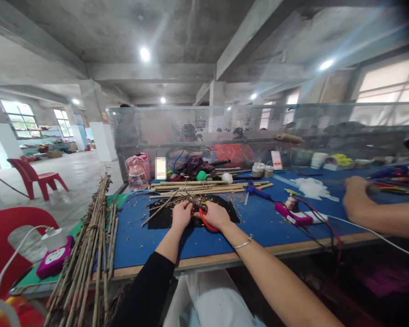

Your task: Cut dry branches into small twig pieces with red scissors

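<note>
My left hand (182, 215) is closed, its thumb and fingers pinching what looks like a thin twig; the fingertips hide most of it. Close beside it, my right hand (218, 215) is wrapped round red-handled scissors (209, 223), whose blades are largely hidden among the twigs between my hands. Both hands are over a black cloth (158, 221) littered with twig bits. A longer thin stick (158, 210) slants across the cloth, left of my left hand. Behind the hands, several pale straight sticks (236, 188) lie across the blue tabletop (129, 247).
A tall bundle of sticks (92, 236) leans at the table's left edge. A blue glue gun (257, 190) and a purple power strip (293, 214) are to the right. A pink backpack-shaped item (137, 172) stands by the mesh divider (150, 129). A co-worker's arm (381, 213) reaches in at right.
</note>
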Available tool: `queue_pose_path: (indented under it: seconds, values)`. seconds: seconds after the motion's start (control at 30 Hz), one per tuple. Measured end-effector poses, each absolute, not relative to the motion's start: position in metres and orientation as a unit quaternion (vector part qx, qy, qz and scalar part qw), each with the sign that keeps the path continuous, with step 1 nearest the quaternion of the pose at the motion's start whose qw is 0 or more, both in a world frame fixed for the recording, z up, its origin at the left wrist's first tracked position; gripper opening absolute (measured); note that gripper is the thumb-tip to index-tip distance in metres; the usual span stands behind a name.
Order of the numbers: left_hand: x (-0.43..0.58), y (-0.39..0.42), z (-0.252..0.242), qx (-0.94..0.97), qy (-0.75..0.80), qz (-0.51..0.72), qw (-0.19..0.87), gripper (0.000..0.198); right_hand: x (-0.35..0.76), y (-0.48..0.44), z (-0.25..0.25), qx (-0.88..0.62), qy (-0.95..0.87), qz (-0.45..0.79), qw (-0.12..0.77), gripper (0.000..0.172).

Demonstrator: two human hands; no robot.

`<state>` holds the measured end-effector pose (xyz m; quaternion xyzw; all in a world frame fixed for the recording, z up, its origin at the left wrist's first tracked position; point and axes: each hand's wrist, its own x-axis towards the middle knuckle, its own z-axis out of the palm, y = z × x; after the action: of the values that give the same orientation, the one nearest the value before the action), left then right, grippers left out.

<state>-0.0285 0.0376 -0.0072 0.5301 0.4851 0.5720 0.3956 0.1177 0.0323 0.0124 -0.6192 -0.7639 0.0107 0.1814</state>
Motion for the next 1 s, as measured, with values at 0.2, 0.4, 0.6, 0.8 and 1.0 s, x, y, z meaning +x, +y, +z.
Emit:
queue_pose_path:
  seconds: [0.2,0.4,0.6,0.8,1.0]
  values:
    - [-0.031,0.038,-0.008,0.551,0.504,0.56,0.358,0.017,0.119,0.033,0.011,-0.617,-0.765,0.019,0.181,0.053]
    - [-0.035,0.033,-0.001,0.587,0.54,0.552,0.242,0.019,0.121,0.035,0.009,-0.62,-0.765,0.021,0.171,0.056]
    - [-0.037,0.031,0.002,0.593,0.532,0.56,0.227,0.017,0.121,0.035,0.009,-0.621,-0.765,0.022,0.171,0.055]
    - [-0.038,0.032,0.0,0.589,0.554,0.546,0.22,0.016,0.12,0.035,0.009,-0.622,-0.766,0.02,0.159,0.056]
    - [-0.04,0.035,-0.001,0.534,0.574,0.583,0.213,0.013,0.121,0.036,0.008,-0.62,-0.768,0.022,0.159,0.059]
